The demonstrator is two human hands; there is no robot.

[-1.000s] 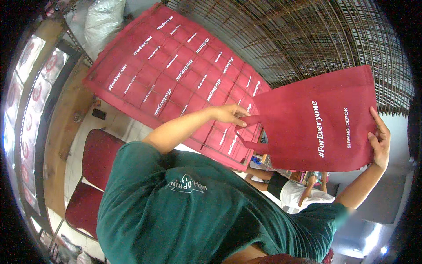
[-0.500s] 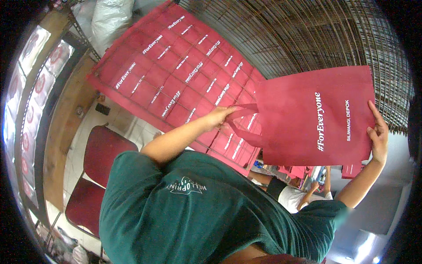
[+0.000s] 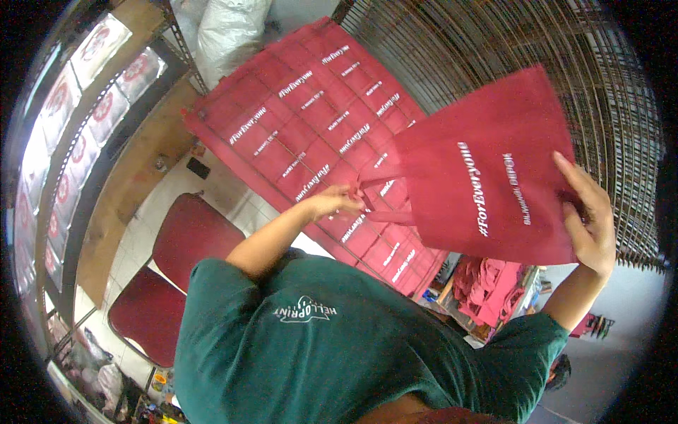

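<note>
Dark red cloth bag (image 3: 487, 169) is up in the air, front face showing, held slantwise between the two hands. Left hand (image 3: 335, 203) is closed on the handles (image 3: 392, 216); right hand (image 3: 593, 222) grips the far end, thumb and forefinger showing on the printed face, other fingers mostly out of sight. Hands are well apart, the bag spanning them.

Wire rack (image 3: 282, 90) lies beyond, with rows of dark red printed bags (image 3: 295, 132) on it; cannot tell whether every wire runs over or under the cloth. More wire racks (image 3: 487, 42) stand at upper right, close behind the bag's far edge. Heap of red cloth (image 3: 487, 290) below it.

Handling: cloth looks thin and limp, so a light, even pull from both ends should keep it flat; too much would likely stretch the handles. Best to keep the right thumb at the margin, clear of the white print (image 3: 473, 191), in case it smears. Worth gathering both handles evenly, so neither twists. Upper corner seems the likeliest to snag on the wires: keep it clear.
</note>
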